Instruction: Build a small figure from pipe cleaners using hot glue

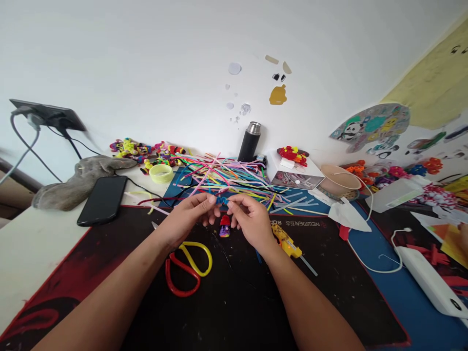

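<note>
Between my two hands a short blue pipe cleaner (222, 200) is stretched, bent and crinkled. Its left end is pinched in the fingertips of my left hand (199, 210), its right end in those of my right hand (250, 219). Just below, a small red and purple pipe-cleaner figure (224, 227) lies on the black desk mat (226, 312). Scissors (186, 268) with one red and one yellow handle lie under my left wrist, their blades mostly hidden. Beside my right wrist rests a yellow glue gun (287, 241) with a clear glue stick in its back.
Behind my hands spreads a pile of colourful pipe cleaners (223, 173), with a black thermos (250, 141) and a white box (294, 171) beyond it. A phone (103, 200) and yellow tape roll (161, 173) lie left. A white power bank (431, 282) and a cable are right.
</note>
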`<state>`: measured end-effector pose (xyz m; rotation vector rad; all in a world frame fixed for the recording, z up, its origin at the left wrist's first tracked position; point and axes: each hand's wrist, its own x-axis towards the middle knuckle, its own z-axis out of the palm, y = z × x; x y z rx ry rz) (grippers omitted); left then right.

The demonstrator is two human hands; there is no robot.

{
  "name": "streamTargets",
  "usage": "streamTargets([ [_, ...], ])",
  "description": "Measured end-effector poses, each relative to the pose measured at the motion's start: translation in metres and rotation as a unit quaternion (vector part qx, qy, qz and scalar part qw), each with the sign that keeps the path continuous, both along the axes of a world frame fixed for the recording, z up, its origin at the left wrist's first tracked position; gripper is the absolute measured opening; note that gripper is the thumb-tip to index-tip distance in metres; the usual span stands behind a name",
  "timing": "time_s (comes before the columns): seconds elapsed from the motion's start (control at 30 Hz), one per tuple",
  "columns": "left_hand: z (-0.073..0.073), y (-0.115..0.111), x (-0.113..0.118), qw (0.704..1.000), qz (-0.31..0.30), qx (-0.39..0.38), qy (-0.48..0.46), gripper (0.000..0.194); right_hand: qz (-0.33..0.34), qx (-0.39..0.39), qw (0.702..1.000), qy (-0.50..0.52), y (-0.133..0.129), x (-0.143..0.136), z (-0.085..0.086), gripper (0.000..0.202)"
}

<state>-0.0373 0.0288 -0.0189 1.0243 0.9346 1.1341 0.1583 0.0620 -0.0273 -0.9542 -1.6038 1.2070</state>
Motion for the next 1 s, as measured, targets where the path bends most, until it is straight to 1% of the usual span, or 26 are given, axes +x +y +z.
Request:
streamTargets([
  [0.13,0.002,-0.001,0.003,0.999,-0.008,0.011,0.045,0.042,-0.001,0.046,0.998,-0.043,-0.004,-0.001,-0.001,0.016],
  [0.3,0.0,0.0,0.004,0.999,0.006,0.005,0.05,0.039,-0.011,0.081,0.992,-0.092,-0.009,-0.004,0.0,0.016],
  [0.47,0.0,0.0,0.005,0.998,0.018,0.009,0.055,0.036,-0.019,0.108,0.987,-0.114,-0.009,-0.004,0.0,0.015],
  [0.7,0.002,-0.001,0.006,0.998,0.019,0.001,0.057,0.038,-0.047,0.184,0.97,-0.149,-0.01,-0.004,0.002,0.012],
  [0.83,0.004,-0.001,0.01,0.998,0.021,0.003,0.062,0.04,-0.055,0.189,0.968,-0.153,-0.01,-0.004,0.002,0.013],
  [1.0,0.001,-0.001,0.012,0.998,0.02,0.005,0.058,0.04,-0.065,0.184,0.97,-0.144,-0.01,-0.005,0.0,0.012],
])
